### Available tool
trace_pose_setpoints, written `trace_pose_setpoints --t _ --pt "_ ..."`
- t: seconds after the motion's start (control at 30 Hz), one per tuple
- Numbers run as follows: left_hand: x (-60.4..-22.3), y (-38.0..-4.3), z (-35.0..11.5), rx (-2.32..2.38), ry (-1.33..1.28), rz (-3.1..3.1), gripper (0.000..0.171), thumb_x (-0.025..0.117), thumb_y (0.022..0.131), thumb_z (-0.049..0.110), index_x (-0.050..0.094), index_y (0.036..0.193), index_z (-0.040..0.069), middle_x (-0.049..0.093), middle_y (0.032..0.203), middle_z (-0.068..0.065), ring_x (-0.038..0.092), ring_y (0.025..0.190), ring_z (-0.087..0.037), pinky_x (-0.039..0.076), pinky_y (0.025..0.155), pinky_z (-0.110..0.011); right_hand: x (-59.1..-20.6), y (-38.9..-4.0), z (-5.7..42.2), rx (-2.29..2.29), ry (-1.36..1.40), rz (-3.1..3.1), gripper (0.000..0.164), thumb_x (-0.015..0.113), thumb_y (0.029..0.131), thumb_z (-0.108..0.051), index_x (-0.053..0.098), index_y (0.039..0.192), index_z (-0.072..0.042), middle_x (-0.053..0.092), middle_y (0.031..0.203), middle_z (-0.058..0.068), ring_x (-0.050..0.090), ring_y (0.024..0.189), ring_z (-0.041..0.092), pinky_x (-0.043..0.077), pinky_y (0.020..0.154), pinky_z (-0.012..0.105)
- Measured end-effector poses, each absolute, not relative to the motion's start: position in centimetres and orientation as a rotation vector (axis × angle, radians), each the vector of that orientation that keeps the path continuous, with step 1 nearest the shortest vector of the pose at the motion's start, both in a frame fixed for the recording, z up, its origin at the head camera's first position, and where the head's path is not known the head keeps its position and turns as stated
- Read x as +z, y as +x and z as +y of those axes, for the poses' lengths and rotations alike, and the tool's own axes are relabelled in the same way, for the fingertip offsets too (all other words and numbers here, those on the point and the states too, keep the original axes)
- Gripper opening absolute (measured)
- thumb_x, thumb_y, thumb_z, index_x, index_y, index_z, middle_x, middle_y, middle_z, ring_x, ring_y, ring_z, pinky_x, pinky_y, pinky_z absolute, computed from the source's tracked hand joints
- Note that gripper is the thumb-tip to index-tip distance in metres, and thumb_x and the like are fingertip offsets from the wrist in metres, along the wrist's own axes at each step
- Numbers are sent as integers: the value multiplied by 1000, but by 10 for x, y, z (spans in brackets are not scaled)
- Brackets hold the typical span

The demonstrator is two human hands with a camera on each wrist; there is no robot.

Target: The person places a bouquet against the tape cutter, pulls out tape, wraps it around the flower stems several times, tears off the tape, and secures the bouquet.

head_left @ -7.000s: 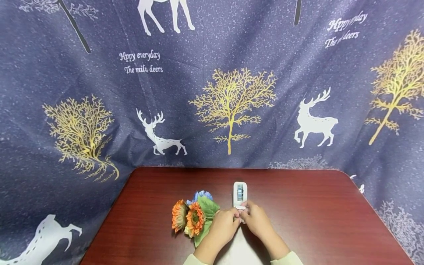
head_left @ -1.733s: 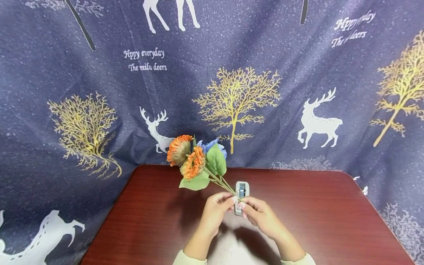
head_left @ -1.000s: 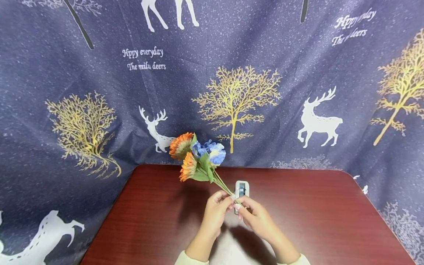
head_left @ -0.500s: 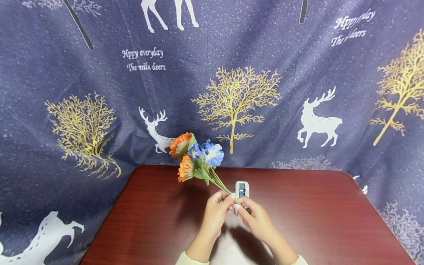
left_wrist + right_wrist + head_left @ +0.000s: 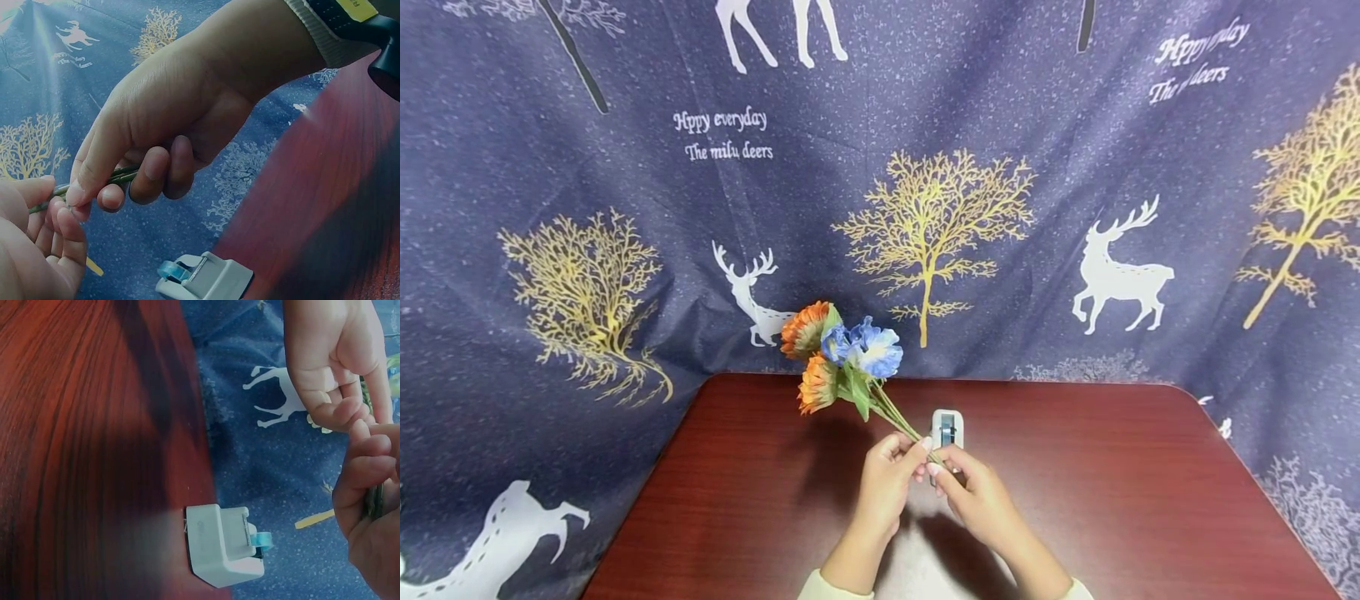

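Note:
A bunch of flowers with orange and blue blooms (image 5: 872,346) tilts up and left above the table, its green stems (image 5: 895,414) running down to both hands. My left hand (image 5: 883,487) holds the stems between thumb and fingers; in the left wrist view they pass through its curled fingers. Just below, my right hand (image 5: 981,500) pinches the lower stems with thumb and forefinger, fingertips right beside the left hand's. Behind the hands stands a pale tape dispenser (image 5: 947,425) with a blue roll, partly hidden by the right hand; both wrist views show it too.
The dark red wooden table (image 5: 1112,467) reaches back to a blue cloth backdrop (image 5: 1000,100) printed with deer and golden trees. Shadows of the hands and flowers fall on the tabletop.
Seven seconds ago the flowers lay on the table, with both hands by the dispenser. Since then they were lifted, and turned so the blue blooms face forward. Hands barely moved this last half second.

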State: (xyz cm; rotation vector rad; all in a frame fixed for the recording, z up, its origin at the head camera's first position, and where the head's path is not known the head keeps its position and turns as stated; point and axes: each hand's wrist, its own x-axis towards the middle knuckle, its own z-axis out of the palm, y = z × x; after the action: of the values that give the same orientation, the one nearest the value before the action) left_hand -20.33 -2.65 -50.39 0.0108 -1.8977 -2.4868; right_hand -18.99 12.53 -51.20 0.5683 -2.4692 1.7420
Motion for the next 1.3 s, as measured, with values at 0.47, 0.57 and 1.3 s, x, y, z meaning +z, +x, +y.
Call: trace_pose_setpoints --t 0.47,0.57,1.3 --pt "-504 -205 -33 -2472 -97 -2009 28 70 91 6 61 98 -19 58 70 3 55 63 -6 50 61 -18 -509 -193 136 1893 724 -2574 20 51 106 -28 63 109 -11 66 78 15 61 44 27 50 38 40" --pt "-504 -205 -35 -2479 -153 -2032 29 69 92 8 62 102 -18 59 69 4 56 64 -6 49 62 -18 -508 -192 139 1966 765 -2550 28 43 109 -27 63 110 -7 66 79 24 63 49 33 52 42 43" --pt "-504 -206 -39 -2529 -336 -2045 31 66 94 8 61 110 -18 63 74 6 58 67 -4 50 65 -18 -507 -199 148 2572 1060 -2242 38 27 112 -21 51 104 7 29 57 22 26 40 21 25 37 34"
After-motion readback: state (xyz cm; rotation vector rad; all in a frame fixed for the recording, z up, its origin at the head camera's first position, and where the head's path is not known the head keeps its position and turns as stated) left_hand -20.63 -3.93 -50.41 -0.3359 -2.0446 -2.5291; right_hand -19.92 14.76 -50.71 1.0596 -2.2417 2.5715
